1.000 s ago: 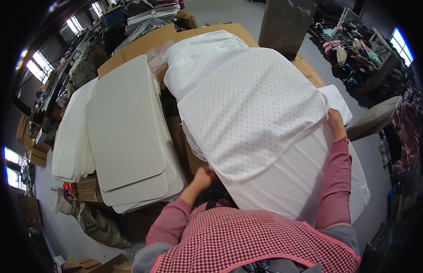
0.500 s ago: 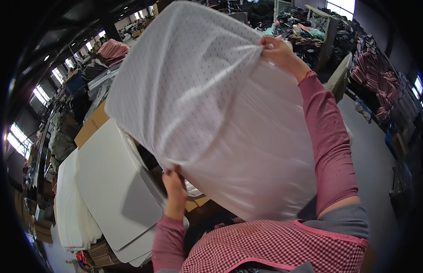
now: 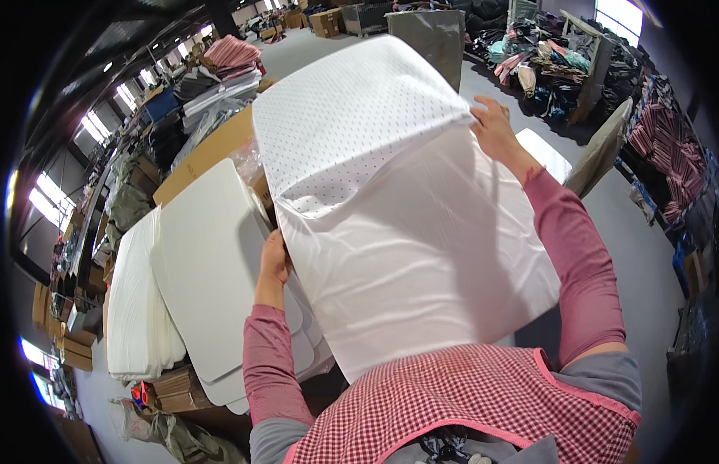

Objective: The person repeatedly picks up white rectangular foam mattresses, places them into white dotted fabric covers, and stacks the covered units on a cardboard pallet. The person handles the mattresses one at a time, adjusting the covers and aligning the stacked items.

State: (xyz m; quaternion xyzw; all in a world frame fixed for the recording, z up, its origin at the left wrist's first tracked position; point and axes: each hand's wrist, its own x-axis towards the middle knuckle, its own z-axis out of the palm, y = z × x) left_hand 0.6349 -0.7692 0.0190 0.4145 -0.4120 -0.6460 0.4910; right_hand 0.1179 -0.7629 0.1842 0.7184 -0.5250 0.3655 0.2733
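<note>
A large flat rectangular panel wrapped in white fabric (image 3: 406,255) lies tilted before me. Over its far end sits a dotted white fabric cover (image 3: 359,116), smooth across the top, with its near edge gaping in a curved fold. My left hand (image 3: 274,259) is closed on the panel's left edge, just below the dotted part; some fingers are hidden behind it. At the right edge, my right hand (image 3: 495,131) is by the corner of the dotted cover, fingers loosely stretched and apart, the thumb side close to the cloth.
Left of the panel are stacked whitish boards (image 3: 208,278) with rounded corners and a pile of white sheets (image 3: 135,301). A cardboard box (image 3: 204,158) stands behind them. Heaps of clothing (image 3: 545,66) lie far right, near bundled pink-striped cloth (image 3: 669,147). Orange-handled scissors (image 3: 140,394) sit lower left.
The panel has come down and flatter, and the dotted cover lies smoother. My right hand has loosened its pinch on the cover's edge. My left hand has moved up along the left side.
</note>
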